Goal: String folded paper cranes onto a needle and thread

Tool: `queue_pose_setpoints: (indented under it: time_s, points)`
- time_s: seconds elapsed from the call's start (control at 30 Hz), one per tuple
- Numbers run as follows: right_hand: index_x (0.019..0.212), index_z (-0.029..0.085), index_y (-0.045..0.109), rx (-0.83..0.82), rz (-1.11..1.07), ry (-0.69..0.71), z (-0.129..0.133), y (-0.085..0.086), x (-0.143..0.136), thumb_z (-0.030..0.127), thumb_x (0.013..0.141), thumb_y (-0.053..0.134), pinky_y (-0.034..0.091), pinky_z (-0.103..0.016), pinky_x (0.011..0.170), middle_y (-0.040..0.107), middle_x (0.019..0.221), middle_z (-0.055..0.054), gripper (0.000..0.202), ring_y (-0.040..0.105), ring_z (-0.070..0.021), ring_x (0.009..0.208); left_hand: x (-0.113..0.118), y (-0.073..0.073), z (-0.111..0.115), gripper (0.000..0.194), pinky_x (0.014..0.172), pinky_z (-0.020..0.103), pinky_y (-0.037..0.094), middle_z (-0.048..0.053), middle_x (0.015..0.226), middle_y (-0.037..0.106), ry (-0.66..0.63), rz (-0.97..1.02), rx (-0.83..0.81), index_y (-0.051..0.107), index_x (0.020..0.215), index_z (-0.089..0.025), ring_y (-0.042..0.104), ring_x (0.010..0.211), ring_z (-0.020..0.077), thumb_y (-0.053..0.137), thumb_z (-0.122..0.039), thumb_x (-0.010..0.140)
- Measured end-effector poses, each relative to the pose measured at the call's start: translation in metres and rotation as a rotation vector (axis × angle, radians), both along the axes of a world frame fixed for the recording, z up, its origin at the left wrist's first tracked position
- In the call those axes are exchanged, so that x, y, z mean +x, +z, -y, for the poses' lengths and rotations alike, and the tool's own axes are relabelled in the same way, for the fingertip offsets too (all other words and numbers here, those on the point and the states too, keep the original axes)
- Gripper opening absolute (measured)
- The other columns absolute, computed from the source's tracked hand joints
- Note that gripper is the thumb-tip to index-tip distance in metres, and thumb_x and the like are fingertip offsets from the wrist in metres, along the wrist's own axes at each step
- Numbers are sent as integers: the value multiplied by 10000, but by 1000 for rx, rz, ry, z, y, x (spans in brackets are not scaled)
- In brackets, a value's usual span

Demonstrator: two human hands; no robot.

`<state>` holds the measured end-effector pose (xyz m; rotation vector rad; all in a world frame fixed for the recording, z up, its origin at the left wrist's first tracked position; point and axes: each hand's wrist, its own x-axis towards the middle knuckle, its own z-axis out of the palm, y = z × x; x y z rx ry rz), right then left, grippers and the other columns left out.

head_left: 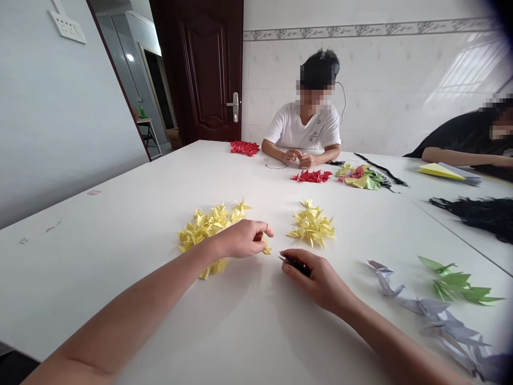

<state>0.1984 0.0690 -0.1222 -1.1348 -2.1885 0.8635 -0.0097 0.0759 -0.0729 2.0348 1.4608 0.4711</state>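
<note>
My left hand (244,239) reaches over a pile of folded yellow paper cranes (208,223), its fingers curled. One small yellow paper crane (266,247) shows at its thumb and fingertips and looks pinched there; the exact grip is partly hidden. Closed around a small black tool with a pointed metal tip (298,266) is my right hand (320,278), low over the white table. Most of that tool is covered by the fingers. Just beyond the right hand lies a second, smaller group of yellow paper cranes (312,225).
Grey paper cranes (444,321) and green ones (457,283) lie to my right. Across the white table (160,198), a person (306,125) works near red cranes (311,176) and mixed-colour ones (360,176). Black cords (476,214) and another person (452,139) are at the right.
</note>
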Motion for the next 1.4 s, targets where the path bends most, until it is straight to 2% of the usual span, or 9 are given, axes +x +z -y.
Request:
queue_pose_setpoints:
  time_s: [0.13,0.27,0.43,0.53,0.83,1.0,1.13,1.23,1.4]
  points:
    - [1034,196,642,-21,-57,8,-2,-1,1,366,838,499,493,-288,624,708,839,-41,296,630,-186,717,6,-8,-1,361,609,245,421,-6,663,583,14,254,-63,566,1091,-161,551,629,131,518,-270,750]
    - [1035,197,647,-113,-114,15,-3,-3,1,391,835,512,489,-283,631,701,837,-39,310,623,-184,728,11,-14,-3,329,615,245,419,-23,638,529,25,361,-50,577,1051,-156,518,615,114,546,-274,747]
    - [992,182,650,-183,-171,3,-5,-3,1,441,821,529,463,-251,564,661,745,-22,333,574,-150,641,14,-15,-1,289,575,225,395,-49,604,424,54,374,41,614,1000,-156,433,566,91,544,-274,746]
    - [956,181,657,-207,-186,12,-6,-1,2,464,831,502,412,-227,493,605,676,1,345,504,-120,556,16,-13,1,300,586,228,406,-38,622,448,70,343,91,625,1003,-155,446,582,97,535,-284,748]
    - [886,181,637,-245,-200,-5,-7,-1,1,477,831,475,379,-228,494,545,670,3,342,452,-116,554,12,-16,-1,350,634,243,449,18,721,582,86,219,202,622,1079,-146,531,653,126,501,-284,782]
    - [962,187,617,-67,-263,-98,-4,-2,0,404,793,555,367,-232,477,458,582,40,282,399,-103,493,17,-14,5,396,604,229,439,-11,672,545,34,240,140,581,1153,-153,512,617,115,484,-293,796]
    - [838,197,664,132,-222,-39,-3,-4,-1,324,812,540,413,-240,517,548,667,-10,179,489,-118,550,24,-17,11,383,575,216,415,-22,646,515,-22,280,76,579,1140,-145,477,590,104,496,-303,801]
    - [824,192,682,168,-189,13,-3,-5,-2,292,826,522,453,-253,572,593,722,-39,189,559,-145,633,26,-23,11,392,620,235,430,-26,631,511,-34,283,30,564,1165,-146,474,597,106,486,-320,823]
    - [814,193,683,178,-193,-55,-4,-5,-2,308,840,517,453,-250,565,610,711,-37,204,555,-147,633,25,-28,8,492,778,288,455,62,953,622,-44,477,-121,433,1299,-195,572,833,147,453,-423,863]
